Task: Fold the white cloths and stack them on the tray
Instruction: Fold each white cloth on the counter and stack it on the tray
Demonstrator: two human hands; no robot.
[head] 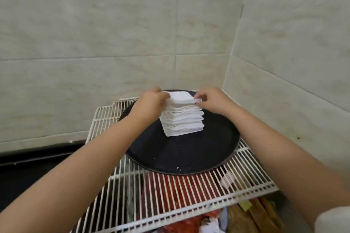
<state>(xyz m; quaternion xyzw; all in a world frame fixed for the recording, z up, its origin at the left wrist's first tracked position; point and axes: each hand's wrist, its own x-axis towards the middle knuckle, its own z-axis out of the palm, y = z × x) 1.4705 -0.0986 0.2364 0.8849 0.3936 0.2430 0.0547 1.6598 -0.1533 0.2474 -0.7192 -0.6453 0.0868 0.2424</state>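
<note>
Tiled corner, wire rack [189, 195]: both my hands, left hand [151, 103] and right hand [213, 100], pinch top cloth [180, 97] on stack [182, 122], tray [189, 149] 12 o'clock; tall pile may topple w/ uneven release.

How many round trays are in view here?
1: a round black tray sits on the white wire rack, carrying the stack of folded white cloths. None other shows.

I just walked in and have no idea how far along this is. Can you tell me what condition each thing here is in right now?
Stack of cloths: folded, piled upright on the tray.
Top cloth: folded, pinched at both sides.
Left hand: grips the top cloth's left edge.
Right hand: pinches the top cloth's right edge.
Tray: dark, round, flat on the wire rack.
Wire rack: white, level, carrying the tray.
</note>
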